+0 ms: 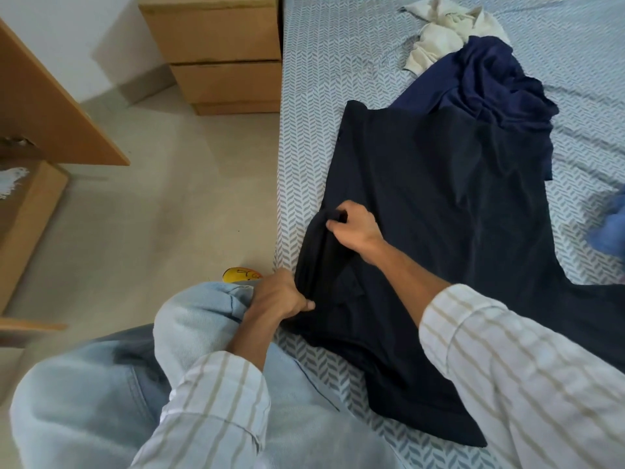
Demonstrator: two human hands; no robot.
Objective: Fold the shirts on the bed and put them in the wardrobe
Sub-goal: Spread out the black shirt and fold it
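Dark shirt (pixel 439 211): spread on bed (pixel 311 96), long axis running away from the person; left edge gathered, pinched by right hand (pixel 355 231) farther up and left hand (pixel 280 299) nearer; remaining cloth lies rightward of both hands' fingers.

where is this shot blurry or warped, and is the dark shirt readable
Head view: wide-angle bending curves the bed edge and drawers; motion blur smears the blue item at the right edge and the lower left corner; the dark shirt is underexposed, folds barely readable; both hands, left and right, stay fairly sharp.
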